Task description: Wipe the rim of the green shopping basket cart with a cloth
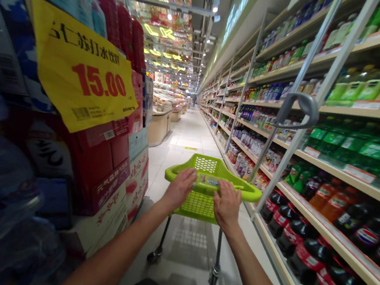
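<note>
A lime-green shopping cart (202, 205) stands in front of me in the aisle, its mesh basket on dark legs with small wheels. My left hand (181, 188) is wrapped over the left part of the cart's handle (204, 190). On the right part of the same bar, my right hand (227, 204) is closed with its fingers over the top. Between the two hands a clear panel with a small label sits on the handle. The basket's inside is mostly hidden behind the handle and hands.
Shelves of bottled drinks (360, 151) line the right side, with a grey ladder-like rail and handle (297, 111) against them. Stacked drink cartons (103, 164) with a yellow price sign (84, 65) crowd the left. A tiled floor (184, 132) runs ahead past display counters (159, 126).
</note>
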### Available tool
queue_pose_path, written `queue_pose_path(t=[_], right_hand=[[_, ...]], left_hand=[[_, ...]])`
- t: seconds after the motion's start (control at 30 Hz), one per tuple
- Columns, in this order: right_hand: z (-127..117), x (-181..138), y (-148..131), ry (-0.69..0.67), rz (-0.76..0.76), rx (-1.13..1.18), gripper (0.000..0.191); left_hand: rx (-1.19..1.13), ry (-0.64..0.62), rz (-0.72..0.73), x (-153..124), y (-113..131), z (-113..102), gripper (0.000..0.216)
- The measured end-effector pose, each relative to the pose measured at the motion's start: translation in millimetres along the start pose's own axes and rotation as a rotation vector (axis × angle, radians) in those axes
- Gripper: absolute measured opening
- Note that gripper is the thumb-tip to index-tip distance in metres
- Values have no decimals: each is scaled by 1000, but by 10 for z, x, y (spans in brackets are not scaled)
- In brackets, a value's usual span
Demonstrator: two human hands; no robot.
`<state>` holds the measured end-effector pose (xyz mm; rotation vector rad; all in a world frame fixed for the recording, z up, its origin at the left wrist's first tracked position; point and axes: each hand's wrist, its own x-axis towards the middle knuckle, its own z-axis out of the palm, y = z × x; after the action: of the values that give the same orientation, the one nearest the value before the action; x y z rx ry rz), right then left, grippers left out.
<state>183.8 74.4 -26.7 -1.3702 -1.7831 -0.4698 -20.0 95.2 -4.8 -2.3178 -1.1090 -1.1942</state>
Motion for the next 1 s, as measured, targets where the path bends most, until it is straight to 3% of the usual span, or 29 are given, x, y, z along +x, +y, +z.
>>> queue_pose_path(t=[0.1,0.27,0.37,0.5,0.6,0.67,0.77,0.87,1.0], right_hand=[[-3,-14,-10,-7,-30,-3,35],[17,-79,60,20,-77,-2,35],[57,-105,173,51,-125,6,37],[43,-71,482,39,-149,0,39],[-41,-14,644,27,-16,-65,41],[-104,0,610,45,62,-107,42],[-170,-52,401,30,1,-45,39],[-206,-148,262,51,-20,82,37],[-257,-224,346,104,71,179,40]], left_hand=[[-23,-63,58,114,135,75,30],[11,-83,-264,122,-237,-110,23],[-15,-126,-293,101,-283,-173,20],[-43,-90,-223,90,25,-91,19],[-71,-35,-142,81,400,32,20],[-93,-10,-69,80,660,114,24],[-160,12,66,70,922,200,31],[-252,36,91,-3,880,240,31],[-346,112,-195,-171,585,344,29]])
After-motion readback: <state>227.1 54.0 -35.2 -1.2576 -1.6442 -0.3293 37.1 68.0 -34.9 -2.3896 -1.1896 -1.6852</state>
